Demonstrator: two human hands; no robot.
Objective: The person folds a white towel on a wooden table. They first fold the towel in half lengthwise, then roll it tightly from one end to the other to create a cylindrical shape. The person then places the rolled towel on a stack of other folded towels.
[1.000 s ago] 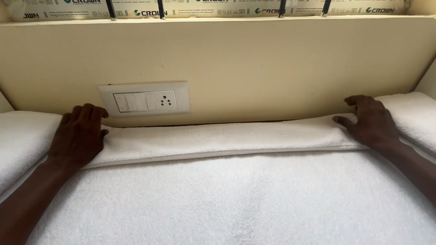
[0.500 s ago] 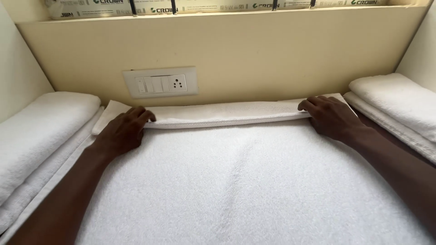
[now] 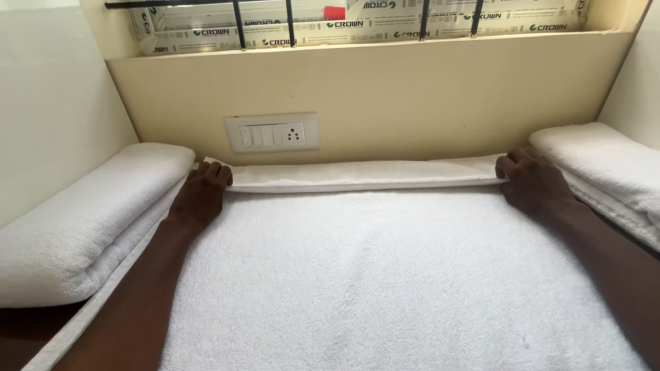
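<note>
A large white towel (image 3: 385,275) lies spread flat in front of me. Its far edge is turned over into a long folded band (image 3: 364,176) along the wall. My left hand (image 3: 203,194) rests palm down on the band's left end, fingers curled over the fold. My right hand (image 3: 533,182) presses on the band's right end in the same way. Both forearms stretch out over the towel.
A folded white towel (image 3: 82,220) lies at the left and another folded white towel (image 3: 605,165) at the right. A cream wall with a white switch and socket plate (image 3: 273,133) stands just behind the fold. Above it is a barred window ledge (image 3: 357,48).
The view has pulled back and risen, showing more of the towel and both side towels. Both hands stay on the ends of the folded band, now spread farther apart along it.
</note>
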